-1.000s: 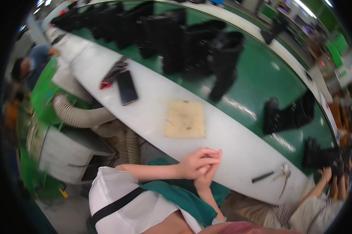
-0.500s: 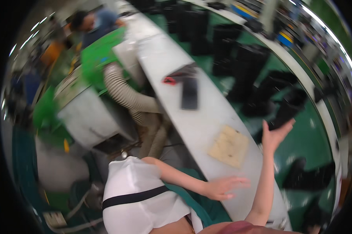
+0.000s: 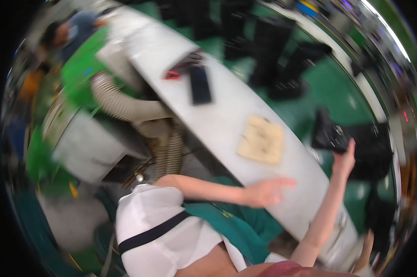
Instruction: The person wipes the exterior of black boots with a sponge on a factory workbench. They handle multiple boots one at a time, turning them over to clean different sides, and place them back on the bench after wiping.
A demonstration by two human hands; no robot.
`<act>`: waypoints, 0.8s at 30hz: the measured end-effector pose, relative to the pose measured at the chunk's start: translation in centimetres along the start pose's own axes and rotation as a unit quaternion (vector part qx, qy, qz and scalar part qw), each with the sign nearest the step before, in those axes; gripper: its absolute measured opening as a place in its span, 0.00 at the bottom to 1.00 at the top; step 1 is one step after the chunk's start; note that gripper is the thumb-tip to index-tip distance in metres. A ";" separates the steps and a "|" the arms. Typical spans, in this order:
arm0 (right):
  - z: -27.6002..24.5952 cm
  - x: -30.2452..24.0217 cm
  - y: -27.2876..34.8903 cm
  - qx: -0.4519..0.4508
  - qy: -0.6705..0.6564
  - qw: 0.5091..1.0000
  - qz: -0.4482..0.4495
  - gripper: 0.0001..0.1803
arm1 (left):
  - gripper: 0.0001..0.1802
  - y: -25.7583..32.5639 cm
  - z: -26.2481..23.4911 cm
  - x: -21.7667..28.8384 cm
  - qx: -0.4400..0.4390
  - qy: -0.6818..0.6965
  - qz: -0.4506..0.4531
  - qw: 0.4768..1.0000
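My right hand (image 3: 344,162) reaches out past the far side of the white tabletop (image 3: 171,67). Its fingers close on the lower part of a black boot (image 3: 328,132), whose wide shaft extends to the right. Some fingers are hidden behind the boot. Over the tabletop, my left hand (image 3: 266,191) hovers with its fingers stretched out, slightly blurred and holding nothing. A pale yellow square pad (image 3: 261,140) with dark marks lies just beyond it.
A dark phone (image 3: 200,85) and a small red item (image 3: 172,75) lie farther up the tabletop. More black boots (image 3: 270,46) stand on the green floor. A green machine with a ribbed hose (image 3: 118,99) is at left, near another person (image 3: 79,32). Another person's hand (image 3: 368,242) shows lower right.
My right hand has moved right and its spread fingers have closed on the boot. My left hand stays outstretched over the tabletop. The whole view has shifted.
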State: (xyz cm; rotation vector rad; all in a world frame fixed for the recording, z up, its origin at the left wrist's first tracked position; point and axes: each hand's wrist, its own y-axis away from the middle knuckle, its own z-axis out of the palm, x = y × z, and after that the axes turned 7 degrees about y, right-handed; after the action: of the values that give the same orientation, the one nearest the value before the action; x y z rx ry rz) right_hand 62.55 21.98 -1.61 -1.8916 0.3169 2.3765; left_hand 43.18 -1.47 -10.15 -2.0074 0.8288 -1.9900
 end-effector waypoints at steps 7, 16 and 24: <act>-3.9 -0.9 16.1 -0.074 -0.097 0.990 -0.065 0.27 | 0.37 -5.1 -1.1 1.2 0.080 0.435 -0.198 0.875; -15.2 15.5 22.6 -0.057 0.178 0.921 -0.341 0.38 | 0.35 -4.9 0.2 0.2 0.100 0.349 -0.227 0.904; -11.7 11.1 25.4 -0.237 0.311 0.909 -0.146 0.65 | 0.37 -4.9 0.5 0.6 0.105 0.329 -0.229 0.910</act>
State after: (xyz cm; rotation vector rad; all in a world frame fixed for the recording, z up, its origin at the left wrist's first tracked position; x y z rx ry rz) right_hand 66.14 -5.96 -12.17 -2.6500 -0.5305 1.7001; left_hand 44.88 2.17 -7.17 -1.4964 0.2033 -2.9492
